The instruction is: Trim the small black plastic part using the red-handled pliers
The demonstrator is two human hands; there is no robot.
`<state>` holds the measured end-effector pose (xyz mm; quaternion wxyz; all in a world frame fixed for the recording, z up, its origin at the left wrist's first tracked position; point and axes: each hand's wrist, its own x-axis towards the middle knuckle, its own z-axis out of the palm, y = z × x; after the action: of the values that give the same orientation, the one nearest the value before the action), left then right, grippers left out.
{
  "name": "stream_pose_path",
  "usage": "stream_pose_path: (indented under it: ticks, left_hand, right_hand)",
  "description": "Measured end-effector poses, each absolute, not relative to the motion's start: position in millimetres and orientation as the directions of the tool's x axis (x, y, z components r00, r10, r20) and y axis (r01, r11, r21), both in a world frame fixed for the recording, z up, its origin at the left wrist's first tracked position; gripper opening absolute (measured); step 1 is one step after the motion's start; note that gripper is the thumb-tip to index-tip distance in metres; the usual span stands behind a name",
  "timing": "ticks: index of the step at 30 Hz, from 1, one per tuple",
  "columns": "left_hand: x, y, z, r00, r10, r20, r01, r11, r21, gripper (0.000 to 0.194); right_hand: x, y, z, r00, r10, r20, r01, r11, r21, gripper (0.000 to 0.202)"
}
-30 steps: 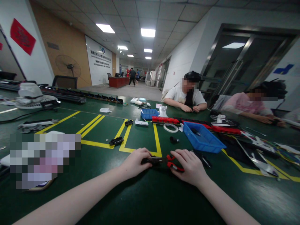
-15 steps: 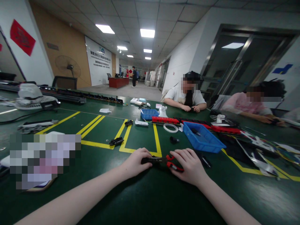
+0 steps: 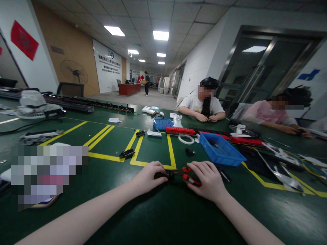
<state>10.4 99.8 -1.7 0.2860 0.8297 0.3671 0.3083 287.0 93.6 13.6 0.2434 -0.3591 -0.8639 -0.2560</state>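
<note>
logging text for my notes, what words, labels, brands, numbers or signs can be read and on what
Wall sign: "大数据", probably, in its top line; other lettering too blurred
Red paper: marks too blurred
Blue wall logo: no readable word
Pink-and-white box: too small

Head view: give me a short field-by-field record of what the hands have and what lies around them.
left hand: holds black part; hand
right hand: holds red-handled pliers, handles spread; hand
pliers' jaws: at the black part; grip on it cannot be told
large blue bin: beyond the right hand, dark item inside
small blue bin: farther off, left of the large one
yellow tape: marks the green table
people seated across: white top, pink top
</note>
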Motion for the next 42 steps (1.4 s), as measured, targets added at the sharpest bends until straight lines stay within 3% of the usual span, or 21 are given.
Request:
stream_pose_path:
  ticks: [23,38,42]
  left_hand:
    - [10.1,101.0,-1.5,0.491,0.814,0.31,0.361,-0.514,0.778,0.007]
    - [9.8,100.0,-6.0,0.504,0.789,0.35,0.39,-0.57,0.723,0.005]
    - [9.7,101.5,-8.1,0.507,0.792,0.341,0.391,-0.564,0.728,0.005]
  right_hand:
    - [284.0,90.9,19.4,-0.68,0.508,0.529,0.704,0.656,0.273,0.039]
    - [285.2,92.7,15.0,-0.645,0.473,0.6,0.71,0.661,0.242,0.04]
    - [284.5,93.7,15.0,-0.671,0.493,0.553,0.692,0.684,0.229,0.038]
